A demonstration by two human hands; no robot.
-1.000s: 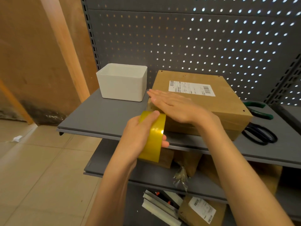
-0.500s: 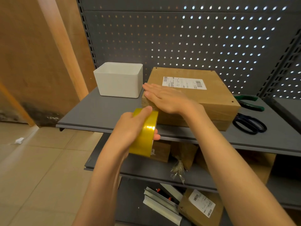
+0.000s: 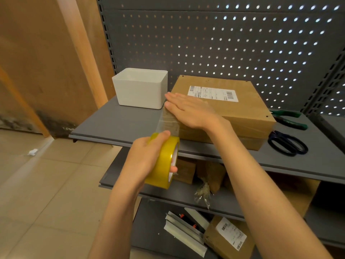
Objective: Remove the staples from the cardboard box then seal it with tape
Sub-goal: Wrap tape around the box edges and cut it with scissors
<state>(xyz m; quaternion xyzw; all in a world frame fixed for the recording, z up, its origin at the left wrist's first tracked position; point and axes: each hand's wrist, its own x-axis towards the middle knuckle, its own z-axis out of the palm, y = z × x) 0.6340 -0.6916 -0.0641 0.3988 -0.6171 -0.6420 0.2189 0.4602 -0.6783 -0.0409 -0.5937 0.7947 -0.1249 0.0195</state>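
Observation:
A flat brown cardboard box (image 3: 240,113) with a white shipping label lies on the grey upper shelf (image 3: 119,124). My right hand (image 3: 188,109) lies flat with straight fingers on the box's near left top corner, pressing it. My left hand (image 3: 147,157) grips a yellowish roll of clear tape (image 3: 164,161) in front of and below the shelf edge. A clear strip of tape (image 3: 166,122) runs from the roll up over the box's left front corner, under my right hand.
A white plastic bin (image 3: 140,90) stands left of the box. Green-handled pliers (image 3: 289,118) and dark scissors (image 3: 287,144) lie to the box's right. Lower shelves hold cardboard pieces (image 3: 211,172), crumpled plastic (image 3: 202,193), metal strips (image 3: 184,234) and a small labelled box (image 3: 229,238). Pegboard backs the shelves.
My left hand has pulled the tape roll down and away from the box, drawing out a longer strip. My right hand stays flat on the box's corner.

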